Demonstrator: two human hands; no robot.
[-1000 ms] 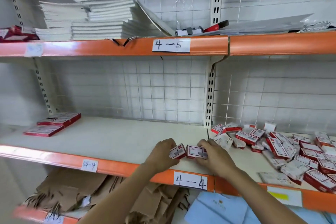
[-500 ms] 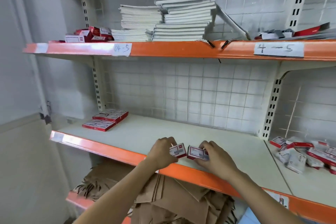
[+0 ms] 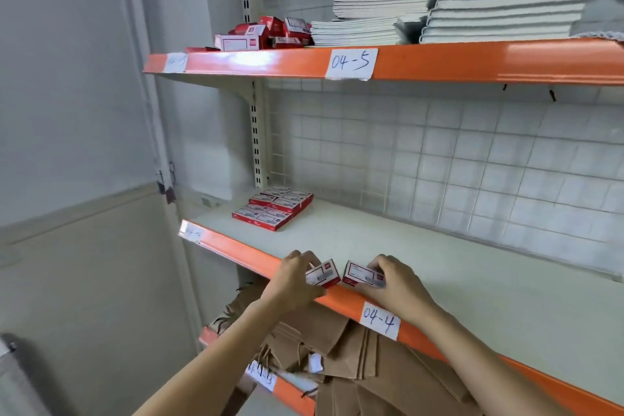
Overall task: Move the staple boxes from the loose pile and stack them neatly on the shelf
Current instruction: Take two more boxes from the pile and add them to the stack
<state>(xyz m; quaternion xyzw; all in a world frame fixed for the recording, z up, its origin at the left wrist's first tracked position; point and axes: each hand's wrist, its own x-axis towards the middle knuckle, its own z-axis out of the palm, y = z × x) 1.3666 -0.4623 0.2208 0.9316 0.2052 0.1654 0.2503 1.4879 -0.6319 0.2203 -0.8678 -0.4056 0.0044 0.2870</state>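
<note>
At far left of the shelf (image 3: 422, 267) sits a neat stack of staple boxes (image 3: 273, 207). Left hand (image 3: 293, 284) grips one box (image 3: 323, 273), right hand (image 3: 395, 287) another (image 3: 360, 274), at the shelf's front edge. Mid-carry, likely; next, set both squarely against the stack.

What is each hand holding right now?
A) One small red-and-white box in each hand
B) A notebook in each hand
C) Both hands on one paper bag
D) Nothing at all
A: the left hand grips one staple box and the right hand grips another staple box, just above the orange shelf edge.
</note>
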